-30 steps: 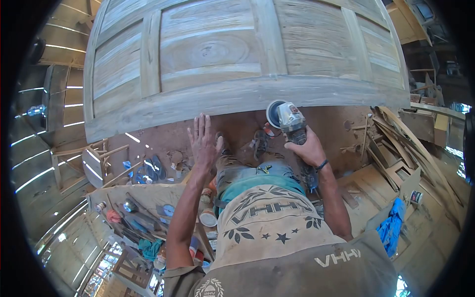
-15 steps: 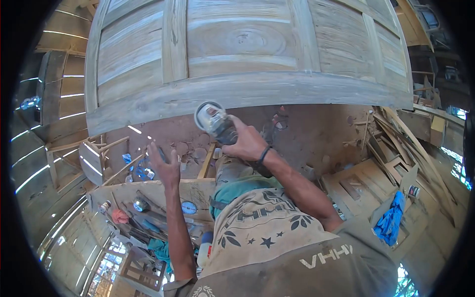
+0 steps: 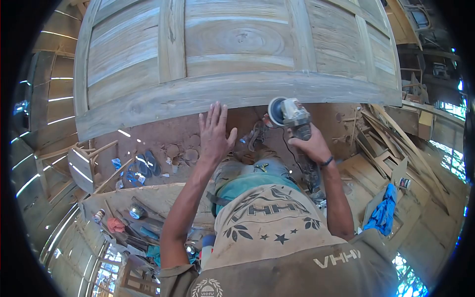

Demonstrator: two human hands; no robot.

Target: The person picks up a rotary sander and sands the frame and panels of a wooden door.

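1. Right hand (image 3: 312,146): fingers wrapped around the body of the grinder (image 3: 297,118), thumb toward the left. Left hand (image 3: 216,136): fingers spread, nothing seen in it; fingertips overlap the door's near edge in view, contact cannot be told.
2. Grinder: in front of the person, at the near edge of the door (image 3: 232,90), its disc (image 3: 276,112) tilted up toward the camera. Disc touching wood: cannot tell.
3. Judgement on handling: a firm grip behind the disc, wrist steady, left hand well apart from it; against wood, light and even contact should avoid gouging.
4. Count, near to far: hands, two; grinder, one; disc, one; sandals (image 3: 152,162) on the floor, two; blue cloth (image 3: 382,210), one; door, one, with four panels at least partly visible. Wood strips (image 3: 396,138) at right overlap; no sure count.
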